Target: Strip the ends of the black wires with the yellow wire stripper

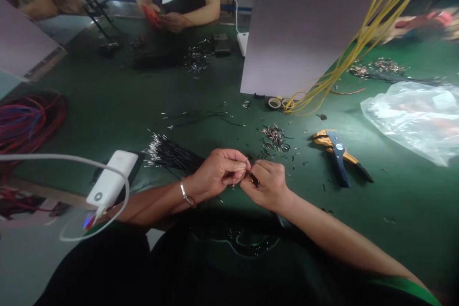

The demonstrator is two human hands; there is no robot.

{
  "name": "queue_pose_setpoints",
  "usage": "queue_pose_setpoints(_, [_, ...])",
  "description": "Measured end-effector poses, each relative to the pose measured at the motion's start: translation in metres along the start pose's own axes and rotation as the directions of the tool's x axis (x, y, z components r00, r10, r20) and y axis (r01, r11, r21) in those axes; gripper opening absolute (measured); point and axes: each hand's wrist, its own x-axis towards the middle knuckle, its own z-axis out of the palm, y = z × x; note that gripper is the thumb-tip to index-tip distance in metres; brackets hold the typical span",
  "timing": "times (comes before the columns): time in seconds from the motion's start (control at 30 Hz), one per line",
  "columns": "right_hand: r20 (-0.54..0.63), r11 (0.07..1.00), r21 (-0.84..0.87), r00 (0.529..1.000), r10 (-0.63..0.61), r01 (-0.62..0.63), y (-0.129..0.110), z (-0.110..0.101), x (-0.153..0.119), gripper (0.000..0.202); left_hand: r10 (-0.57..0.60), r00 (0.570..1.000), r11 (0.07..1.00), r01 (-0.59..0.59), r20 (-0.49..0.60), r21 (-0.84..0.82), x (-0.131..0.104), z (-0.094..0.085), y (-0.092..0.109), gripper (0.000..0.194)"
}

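Observation:
My left hand (229, 168) is closed in a pinch, its fingertips against those of my right hand (266, 180). A tiny bit of something thin shows at the left fingertips, too small to name. The fingers of my right hand are curled, with a small dark and yellow patch between them that I cannot make out. Beside my left wrist lies a bundle of black wires (175, 153) with bare silvery ends pointing left. Just beyond my right hand is a heap of wire scraps (274, 138). Further right, a yellow and blue wire stripper (339, 153) rests on the table.
On the green table (215, 86) are tape rolls (274, 103), yellow wires (333, 81), a plastic bag (412, 117) and red and blue wire coils (27, 119). A white power bank (112, 177) with a cable is near my left forearm. Co-workers (175, 0) sit opposite, beside a panel (290, 24).

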Motion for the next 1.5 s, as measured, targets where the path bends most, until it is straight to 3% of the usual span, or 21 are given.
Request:
queue_pose_setpoints(0.37, [0.056, 0.992, 0.105, 0.997, 0.057, -0.062, 0.002, -0.002, -0.001, 0.021, -0.001, 1.000, 1.000, 0.001, 0.002, -0.013, -0.003, -0.002, 0.008, 0.007])
queue_pose_setpoints(0.5, [0.154, 0.942, 0.262, 0.973, 0.174, -0.210, 0.002, -0.007, 0.002, 0.018, 0.003, 1.000, 0.996, -0.003, -0.005, -0.090, -0.001, -0.004, 0.012, 0.011])
queue_pose_setpoints(0.6, [0.286, 0.817, 0.418, 0.911, 0.297, -0.398, 0.004, -0.010, 0.003, 0.014, 0.024, 1.000, 0.987, -0.024, -0.006, -0.156, 0.001, -0.006, 0.015, 0.006])
queue_pose_setpoints(0.73, [0.477, 0.453, 0.639, 0.782, 0.401, -0.622, 0.007, -0.009, 0.001, 0.014, 0.043, 0.999, 0.976, -0.046, -0.019, -0.213, 0.004, -0.010, 0.016, 0.005])
queue_pose_setpoints(0.83, [0.547, 0.219, 0.712, 0.723, 0.422, -0.667, 0.008, -0.006, 0.000, 0.013, 0.068, 0.997, 0.974, -0.072, -0.026, -0.215, 0.007, -0.012, 0.014, 0.006])
queue_pose_setpoints(1.0, [0.597, 0.007, 0.750, 0.681, 0.424, -0.661, 0.010, -0.001, 0.000, 0.013, 0.098, 0.995, 0.979, -0.101, -0.030, -0.175, 0.009, -0.013, 0.012, 0.011])
queue_pose_setpoints(1.13, [0.629, -0.093, 0.749, 0.659, 0.412, -0.656, 0.009, -0.001, 0.002, 0.011, 0.149, 0.988, 0.982, -0.153, -0.046, -0.111, 0.007, -0.011, 0.014, 0.013])
queue_pose_setpoints(1.3, [0.647, -0.124, 0.734, 0.633, 0.425, -0.668, 0.008, -0.003, 0.004, 0.011, 0.216, 0.973, 0.971, -0.206, -0.077, 0.117, 0.006, -0.010, 0.015, 0.018])
queue_pose_setpoints(1.4, [0.641, -0.125, 0.737, 0.628, 0.441, -0.664, 0.009, -0.004, 0.005, 0.011, 0.206, 0.976, 0.948, -0.181, -0.070, 0.260, 0.006, -0.011, 0.015, 0.015])
queue_pose_setpoints(1.5, [0.643, -0.139, 0.739, 0.629, 0.438, -0.659, 0.010, -0.006, 0.006, 0.010, 0.152, 0.985, 0.947, -0.121, -0.082, 0.297, 0.007, -0.011, 0.013, 0.013])
